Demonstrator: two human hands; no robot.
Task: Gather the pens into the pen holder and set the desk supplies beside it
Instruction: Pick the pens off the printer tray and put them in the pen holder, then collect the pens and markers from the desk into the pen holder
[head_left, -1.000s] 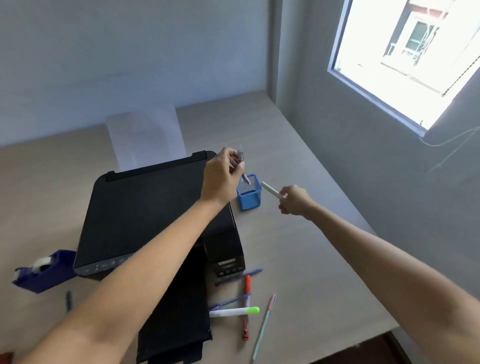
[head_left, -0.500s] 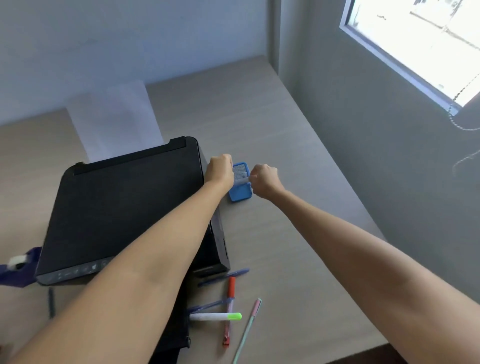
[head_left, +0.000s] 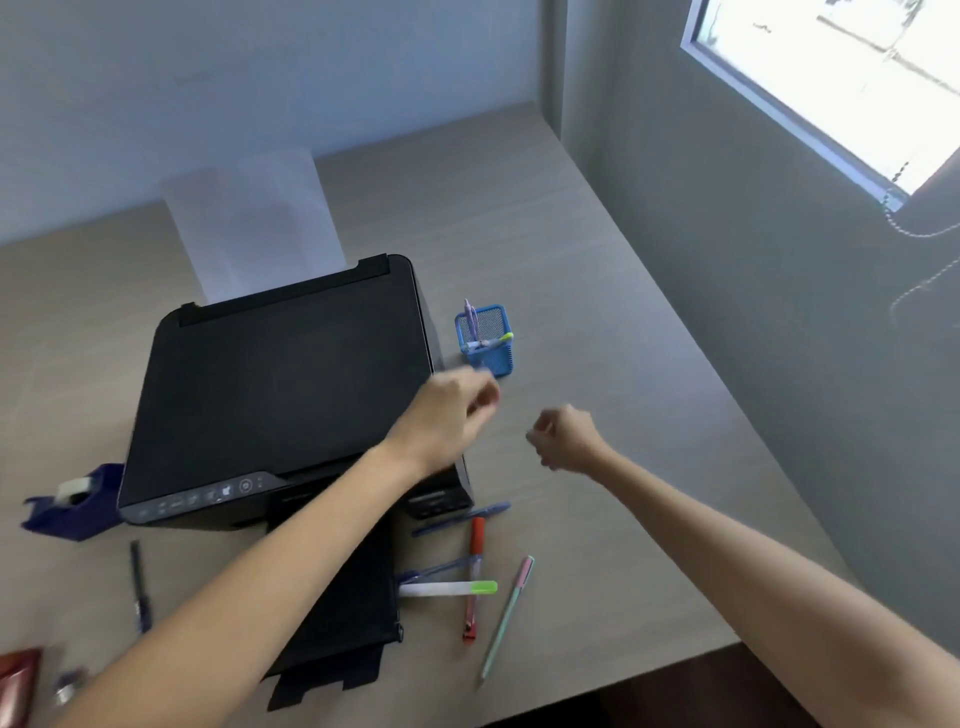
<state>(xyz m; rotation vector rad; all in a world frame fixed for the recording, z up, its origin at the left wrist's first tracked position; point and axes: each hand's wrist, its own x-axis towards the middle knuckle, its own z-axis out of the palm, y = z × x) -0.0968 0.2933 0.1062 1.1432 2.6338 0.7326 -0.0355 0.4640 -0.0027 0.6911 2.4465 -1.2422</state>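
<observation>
A blue mesh pen holder (head_left: 492, 353) stands on the desk right of the printer, with a lilac pen (head_left: 470, 317) and a green-capped white marker (head_left: 488, 342) inside. My left hand (head_left: 449, 415) hovers just in front of it, blurred, fingers curled, nothing held. My right hand (head_left: 566, 439) is a loose fist to the right, also holding nothing. Near the front edge lie two blue pens (head_left: 465, 517), an orange pen (head_left: 474, 577), a green-capped white highlighter (head_left: 449, 588) and a pink-and-green pen (head_left: 506, 618). A dark pen (head_left: 139, 584) lies at the left.
A black printer (head_left: 280, 384) with its output tray (head_left: 343, 623) extended fills the desk's middle; paper (head_left: 254, 228) stands in its rear feed. A blue tape dispenser (head_left: 72, 501) sits at the left. A red object (head_left: 18, 680) lies at the bottom-left corner. The wall (head_left: 727, 260) borders the desk's right.
Both hands dropped their pens into the holder and have pulled back toward me, now holding nothing. The camera view shifted.
</observation>
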